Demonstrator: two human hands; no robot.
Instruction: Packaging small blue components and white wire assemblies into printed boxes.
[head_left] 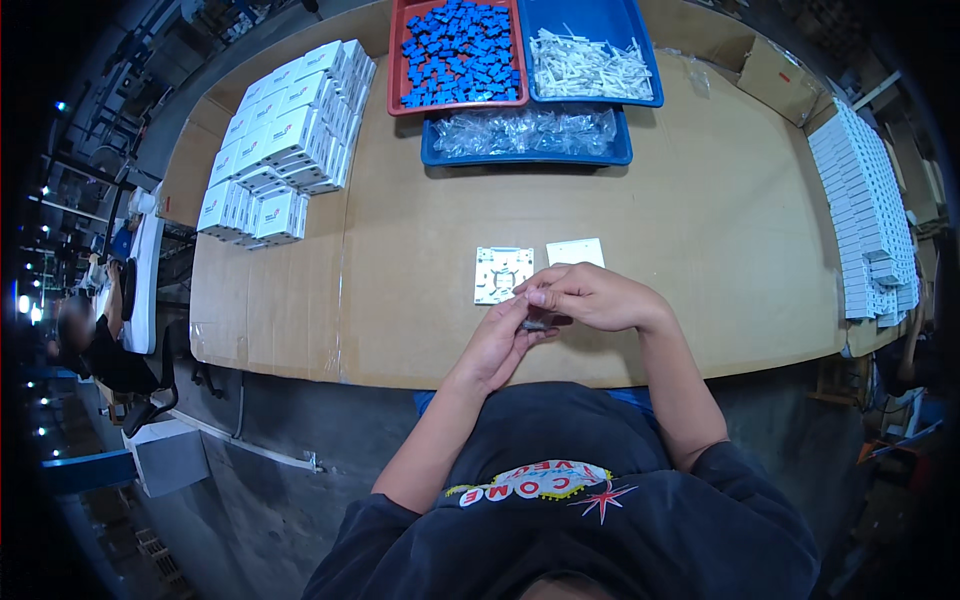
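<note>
My left hand (497, 345) and my right hand (603, 298) meet close to the table's near edge, fingertips together. Both are closed in a pinch. Between and below the fingers shows a bit of a small, greyish, shiny thing (535, 324); the fingers hide most of it, and its kind cannot be made out. Just beyond my left hand lies an open white square plastic tray (490, 285) with moulded clips and a round middle. To its right a flat white square cover (576, 251) is partly hidden by my right hand.
Brown cardboard covers the table (420, 220). White boxes (285, 135) are stacked at left, white square parts (865, 215) at right. At the back stand a red bin (394, 60) of blue pieces, a blue bin (655, 80) of white sticks, and a blue tray (430, 150) of clear packets. A person (115, 335) sits far left.
</note>
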